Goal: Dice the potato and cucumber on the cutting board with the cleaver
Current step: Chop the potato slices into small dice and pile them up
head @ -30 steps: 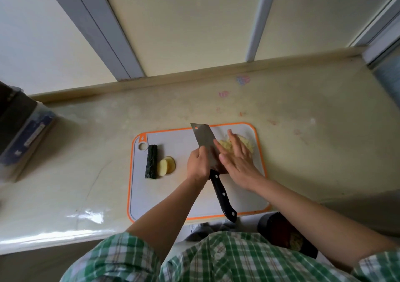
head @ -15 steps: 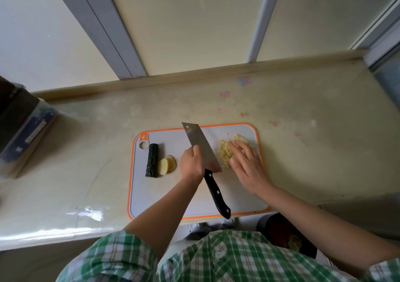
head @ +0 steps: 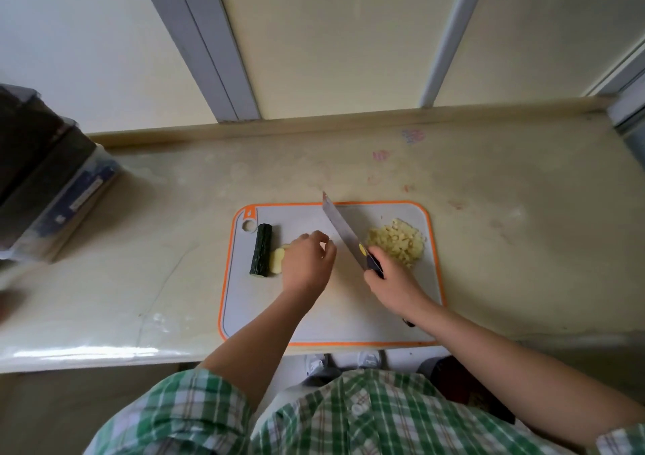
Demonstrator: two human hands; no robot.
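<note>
One view only, the head cam. The cutting board [head: 314,318] sits near the counter's [head: 167,280] front edge, with its middle bare. Right hand [head: 392,285] is wrapped round the cleaver [head: 343,227] handle, diced potato [head: 398,245] piled just right of the blade. Left hand [head: 307,264] is loosely curled with nothing in it, over the potato slices [head: 276,261] beside the cucumber [head: 261,249]. Dark box [head: 52,193] label is too blurry to read.

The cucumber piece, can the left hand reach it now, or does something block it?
Probably yes. The left hand hovers just right of the cucumber; only the low potato slices lie between. The right hand holds the cleaver on the other side.
</note>
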